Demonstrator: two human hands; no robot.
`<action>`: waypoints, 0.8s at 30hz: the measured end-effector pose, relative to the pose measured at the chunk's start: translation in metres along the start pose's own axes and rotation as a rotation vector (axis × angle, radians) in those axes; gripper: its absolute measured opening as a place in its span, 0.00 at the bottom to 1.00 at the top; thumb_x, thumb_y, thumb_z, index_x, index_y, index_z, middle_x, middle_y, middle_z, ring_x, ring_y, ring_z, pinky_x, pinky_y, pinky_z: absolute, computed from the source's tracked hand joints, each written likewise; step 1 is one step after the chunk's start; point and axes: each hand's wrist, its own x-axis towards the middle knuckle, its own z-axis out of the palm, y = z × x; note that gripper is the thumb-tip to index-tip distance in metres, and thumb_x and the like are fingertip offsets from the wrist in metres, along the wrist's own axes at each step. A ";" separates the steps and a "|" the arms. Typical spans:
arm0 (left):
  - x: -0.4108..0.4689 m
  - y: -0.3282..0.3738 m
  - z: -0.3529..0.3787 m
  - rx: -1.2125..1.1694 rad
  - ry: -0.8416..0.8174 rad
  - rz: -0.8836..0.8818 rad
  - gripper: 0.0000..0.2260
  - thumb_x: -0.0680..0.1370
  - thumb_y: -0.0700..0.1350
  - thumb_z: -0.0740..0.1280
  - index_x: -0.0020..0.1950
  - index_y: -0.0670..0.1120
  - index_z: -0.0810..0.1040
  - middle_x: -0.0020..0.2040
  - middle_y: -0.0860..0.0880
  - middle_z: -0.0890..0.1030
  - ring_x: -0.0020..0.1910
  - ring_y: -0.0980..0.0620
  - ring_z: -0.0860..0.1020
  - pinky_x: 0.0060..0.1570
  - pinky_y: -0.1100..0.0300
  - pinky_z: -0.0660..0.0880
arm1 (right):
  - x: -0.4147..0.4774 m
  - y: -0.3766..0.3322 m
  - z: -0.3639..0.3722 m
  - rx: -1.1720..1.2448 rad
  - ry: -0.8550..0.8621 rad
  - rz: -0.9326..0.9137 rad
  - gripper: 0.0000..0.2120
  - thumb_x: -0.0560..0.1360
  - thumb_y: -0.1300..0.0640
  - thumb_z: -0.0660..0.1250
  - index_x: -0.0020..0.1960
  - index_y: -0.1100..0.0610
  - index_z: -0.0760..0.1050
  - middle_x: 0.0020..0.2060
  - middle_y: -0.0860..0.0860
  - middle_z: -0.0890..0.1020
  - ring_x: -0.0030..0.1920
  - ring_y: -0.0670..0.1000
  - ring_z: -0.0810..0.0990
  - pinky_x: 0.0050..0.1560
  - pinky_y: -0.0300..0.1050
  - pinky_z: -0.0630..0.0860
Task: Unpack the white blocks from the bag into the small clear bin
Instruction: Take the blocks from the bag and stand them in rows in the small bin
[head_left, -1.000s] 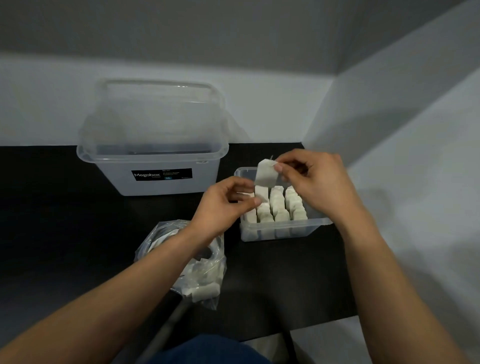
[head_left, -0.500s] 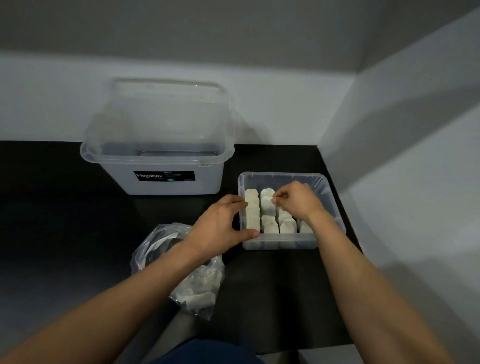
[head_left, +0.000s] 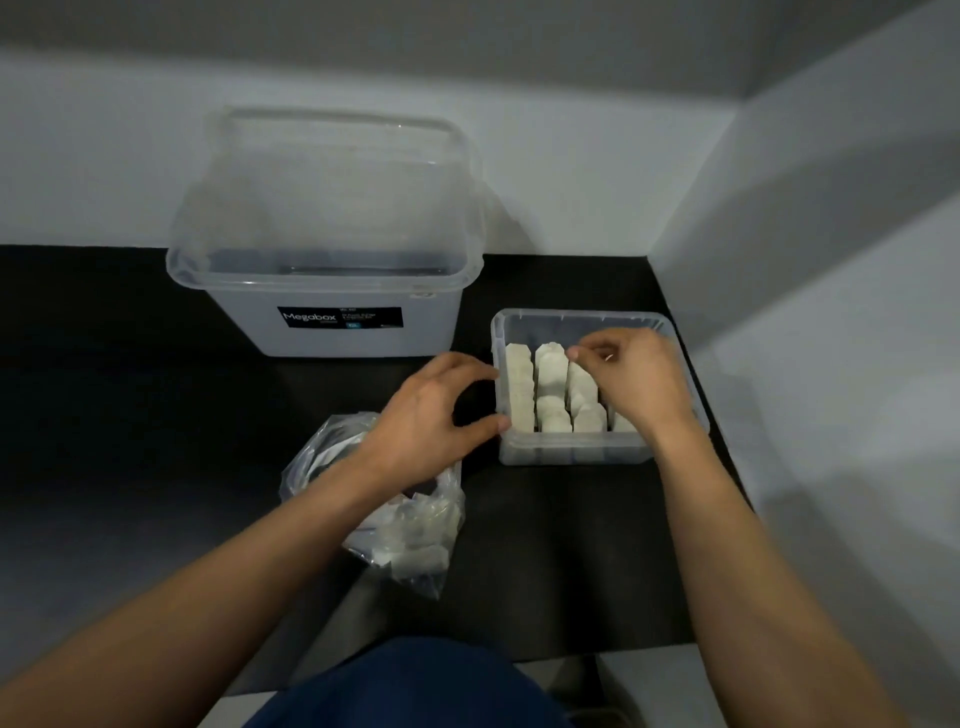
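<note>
Table (head_left: 130, 415) top, black and set into a wall corner, carries a large clear bin (head_left: 332, 312) at the back, probably parked out of the way. Near it to the right sits the small clear bin (head_left: 571, 452), with the bag (head_left: 415, 525) near its front left corner, which keeps each transfer short. The left hand (head_left: 431, 415), fingers spread in a curve, touches the small bin's left wall, apparently steadying it. The right hand (head_left: 634, 379) curls down over the third row; whether it pinches a block I cannot tell. The white blocks (head_left: 550, 379) stand on end in rows whose long axis runs away from the person; more lie jumbled in the bag.
</note>
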 end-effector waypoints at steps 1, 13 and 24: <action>-0.007 -0.006 -0.006 -0.011 0.019 -0.014 0.23 0.77 0.56 0.73 0.71 0.52 0.76 0.65 0.55 0.75 0.61 0.58 0.76 0.59 0.62 0.76 | -0.015 -0.008 -0.004 0.069 0.034 -0.016 0.13 0.78 0.45 0.72 0.57 0.51 0.85 0.48 0.44 0.87 0.46 0.40 0.83 0.48 0.38 0.79; -0.085 -0.101 -0.037 0.151 -0.283 -0.024 0.09 0.80 0.41 0.68 0.57 0.51 0.83 0.51 0.55 0.83 0.47 0.60 0.80 0.50 0.62 0.78 | -0.144 -0.115 0.099 0.106 -0.308 -0.239 0.09 0.82 0.52 0.66 0.59 0.48 0.83 0.51 0.44 0.85 0.50 0.44 0.82 0.51 0.39 0.79; -0.078 -0.102 -0.008 0.398 -0.591 -0.165 0.29 0.73 0.64 0.73 0.66 0.47 0.76 0.67 0.48 0.73 0.63 0.47 0.75 0.57 0.51 0.76 | -0.145 -0.124 0.129 -0.642 -0.393 -0.107 0.15 0.81 0.47 0.62 0.60 0.55 0.79 0.55 0.56 0.83 0.55 0.58 0.82 0.45 0.47 0.69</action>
